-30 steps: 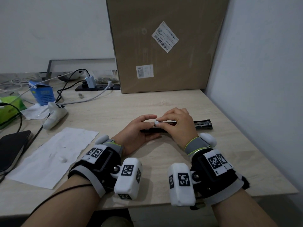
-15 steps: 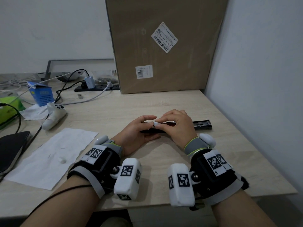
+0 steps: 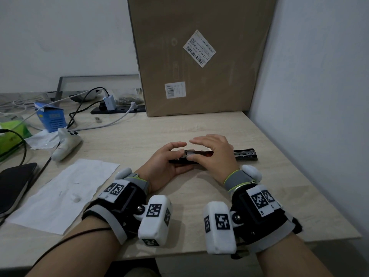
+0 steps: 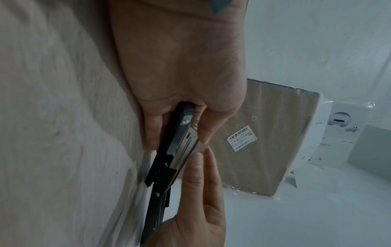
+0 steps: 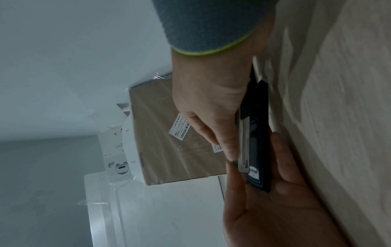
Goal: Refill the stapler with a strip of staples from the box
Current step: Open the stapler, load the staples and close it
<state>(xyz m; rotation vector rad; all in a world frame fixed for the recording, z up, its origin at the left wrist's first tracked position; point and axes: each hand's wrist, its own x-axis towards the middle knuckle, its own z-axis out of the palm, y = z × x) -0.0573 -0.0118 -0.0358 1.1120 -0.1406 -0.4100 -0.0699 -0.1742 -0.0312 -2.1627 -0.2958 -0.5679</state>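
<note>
A black stapler [image 3: 245, 154] lies opened flat across the desk, its lid stretched out to the right and its metal magazine [image 3: 192, 153] facing up. My left hand [image 3: 176, 149] grips the stapler's left end, fingers behind it and thumb in front. My right hand [image 3: 207, 148] hovers over the middle with straight fingers, the thumb lying against the magazine's near side. The left wrist view shows the magazine [image 4: 186, 143] between my left hand [image 4: 180, 83] and the right hand's fingertips [image 4: 198, 160]. No loose staple strip is visible. A small blue box [image 3: 52, 118] with an open flap stands far left.
A tall cardboard box [image 3: 199, 56] leans on the back wall, and a side wall [image 3: 319, 116] closes the right. To the left lie a white paper sheet [image 3: 63, 192], a white controller [image 3: 66, 142], a power strip [image 3: 117, 109] with cables and a dark case [image 3: 14, 186].
My right hand's fingers, earlier curled in a pinch over the magazine, have straightened and lifted. The left hand keeps its grip, and the stapler has not moved.
</note>
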